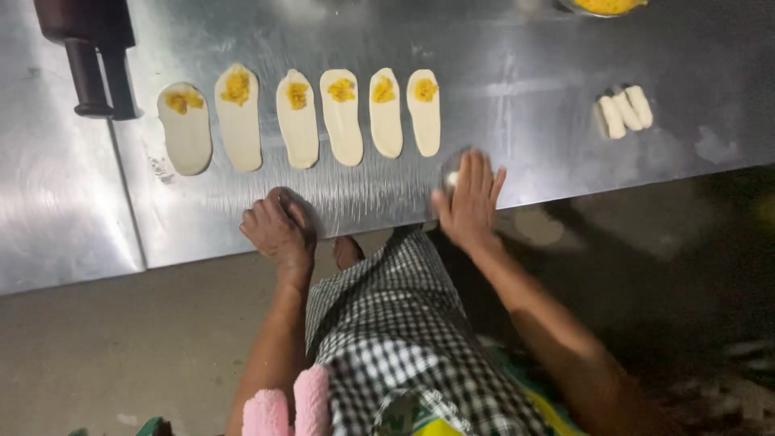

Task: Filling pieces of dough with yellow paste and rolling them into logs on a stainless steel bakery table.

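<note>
**Steel table edge leaving little margin for the dough under the palm**

Steel is showing all around the right hand point(470, 202), which is lying flat with fingers spread and pressing down on a small piece of dough point(452, 176); only a pale sliver is peeking out past the fingertips, so its shape cannot be told. This hand is working just below centre of the frame, right at the near edge of the table point(565, 145). Pressed there, the piece could be slipping over the edge, or spreading unevenly if the palm is tilting.

Left of it, the left hand point(277, 228) is curling loosely, knuckles bent, resting on the table edge and holding nothing that I can see.

Just above the right fingertips, a row of six flattened dough ovals point(341, 121) is stretching toward the upper left, each carrying a dab of yellow filling point(341, 90) at its far end. The nearest oval is sitting close to the pressing hand; a wide push could be nudging it or smearing filling.

Farther right, a few small uncut dough logs point(626, 110) are lying touching, and could be sticking together. At the top edge a bowl of yellow filling point(605, 6) is partly showing. In the upper left corner a dark rolling pin point(90, 52) is resting.
</note>
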